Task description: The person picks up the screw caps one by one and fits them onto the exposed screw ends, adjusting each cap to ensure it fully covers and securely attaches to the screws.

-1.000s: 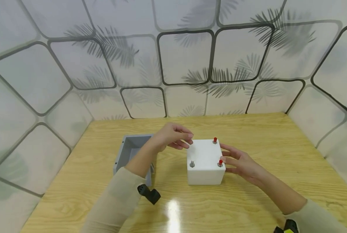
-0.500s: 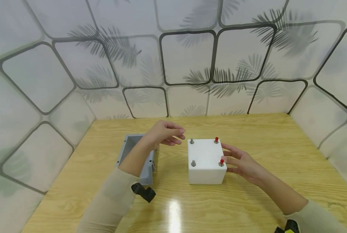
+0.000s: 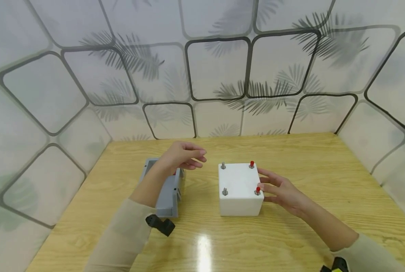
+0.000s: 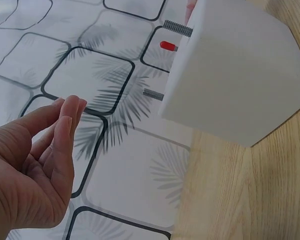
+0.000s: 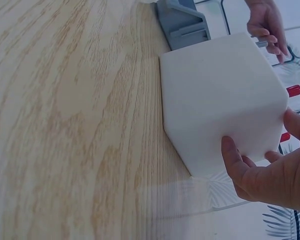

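Note:
A white box (image 3: 240, 181) stands on the table, with upright metal bolts at the corners of its top. Red caps cover the two right bolts, among them the front red cap (image 3: 258, 190); the two left bolts, such as the front-left bolt (image 3: 225, 191), are bare. My right hand (image 3: 281, 190) rests against the box's right side, fingertips on the side and thumb by the top edge. My left hand (image 3: 182, 155) hovers over the right side of a grey bin (image 3: 166, 206), thumb and fingers loosely together. Nothing shows between them in the left wrist view.
A bit of red (image 3: 174, 173) shows inside the bin beneath my left hand; the forearm hides much of the bin. The wooden table (image 3: 308, 158) is bounded by a patterned backdrop (image 3: 216, 68) at the back and sides.
My left hand has moved left from the box's back-left corner to above the bin, uncovering the bare bolt there. My right hand stays at the box.

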`<state>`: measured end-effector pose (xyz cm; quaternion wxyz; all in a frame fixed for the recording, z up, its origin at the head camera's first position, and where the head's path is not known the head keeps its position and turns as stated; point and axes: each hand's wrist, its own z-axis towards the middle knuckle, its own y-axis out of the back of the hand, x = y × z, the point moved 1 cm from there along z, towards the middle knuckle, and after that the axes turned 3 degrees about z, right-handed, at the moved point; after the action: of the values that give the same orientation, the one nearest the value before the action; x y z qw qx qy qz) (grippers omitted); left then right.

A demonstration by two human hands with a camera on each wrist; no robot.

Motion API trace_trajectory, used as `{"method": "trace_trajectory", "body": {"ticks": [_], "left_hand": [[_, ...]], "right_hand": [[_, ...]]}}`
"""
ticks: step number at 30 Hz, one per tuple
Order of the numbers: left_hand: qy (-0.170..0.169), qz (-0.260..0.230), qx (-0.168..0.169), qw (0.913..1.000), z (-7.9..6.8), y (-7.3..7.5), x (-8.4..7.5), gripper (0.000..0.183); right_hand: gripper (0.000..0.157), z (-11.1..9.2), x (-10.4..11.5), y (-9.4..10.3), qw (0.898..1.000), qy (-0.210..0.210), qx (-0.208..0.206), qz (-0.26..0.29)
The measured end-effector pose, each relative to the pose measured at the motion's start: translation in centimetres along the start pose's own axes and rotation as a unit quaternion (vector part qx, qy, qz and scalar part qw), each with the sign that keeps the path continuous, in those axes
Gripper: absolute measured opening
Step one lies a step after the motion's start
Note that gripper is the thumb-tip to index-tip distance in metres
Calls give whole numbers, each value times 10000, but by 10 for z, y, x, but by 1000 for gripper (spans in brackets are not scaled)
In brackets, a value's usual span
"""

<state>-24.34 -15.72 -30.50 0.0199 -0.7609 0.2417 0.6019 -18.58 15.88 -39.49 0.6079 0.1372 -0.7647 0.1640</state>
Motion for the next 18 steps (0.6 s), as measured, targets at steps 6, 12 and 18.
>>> {"method": "trace_trajectory", "body": {"ticks": [6, 12, 18], "left_hand": [[87, -105, 15, 9999, -5, 5, 4, 31], [214, -64, -65, 9997, -10, 16, 16, 32], [287, 76, -196, 9994, -13, 28, 27, 36]], "right_hand": [[72, 1, -2, 1, 10000, -48, -41, -27], [72, 1, -3, 2, 10000, -55, -41, -6], [71, -1, -4, 2, 10000, -25, -33, 33]]}}
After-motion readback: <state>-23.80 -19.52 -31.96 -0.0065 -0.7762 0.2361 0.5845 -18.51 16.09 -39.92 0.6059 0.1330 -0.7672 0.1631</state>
